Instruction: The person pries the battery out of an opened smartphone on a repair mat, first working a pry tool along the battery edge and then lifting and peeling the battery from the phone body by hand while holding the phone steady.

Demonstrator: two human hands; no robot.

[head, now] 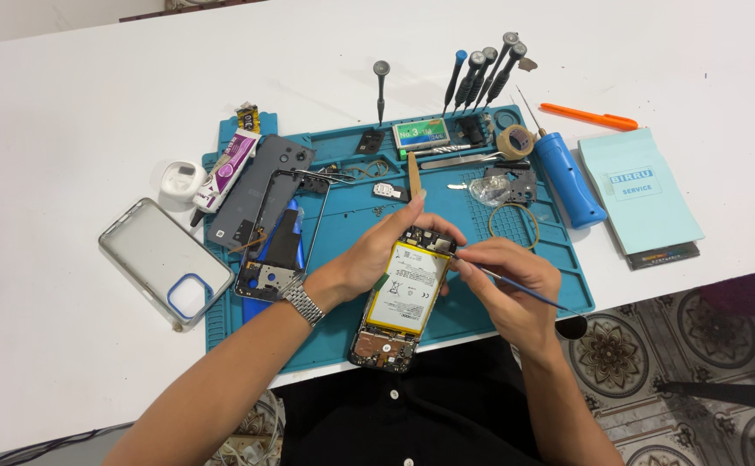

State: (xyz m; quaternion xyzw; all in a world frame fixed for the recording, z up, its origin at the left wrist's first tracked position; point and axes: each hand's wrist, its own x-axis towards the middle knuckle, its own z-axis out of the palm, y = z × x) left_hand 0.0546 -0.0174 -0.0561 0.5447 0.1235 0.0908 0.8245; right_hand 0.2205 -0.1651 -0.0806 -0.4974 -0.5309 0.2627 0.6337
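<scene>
Two hands on the opened phone [403,293] at the near edge of the blue mat [351,233]: left hand [386,250] fingers wrapped round its upper body, right hand [511,280] fingers pinched shut on a thin blue tool [524,292], tip at the top-right corner by the battery [407,287]; likely prying step, needs light, steady leverage.

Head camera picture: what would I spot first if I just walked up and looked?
Probably the opened phone with its big white and yellow battery, held in the left hand over a blue mat in the middle. The right hand holds a thin tool against the phone's top edge. Behind them, a row of screwdrivers stands upright at the mat's far edge.
</scene>
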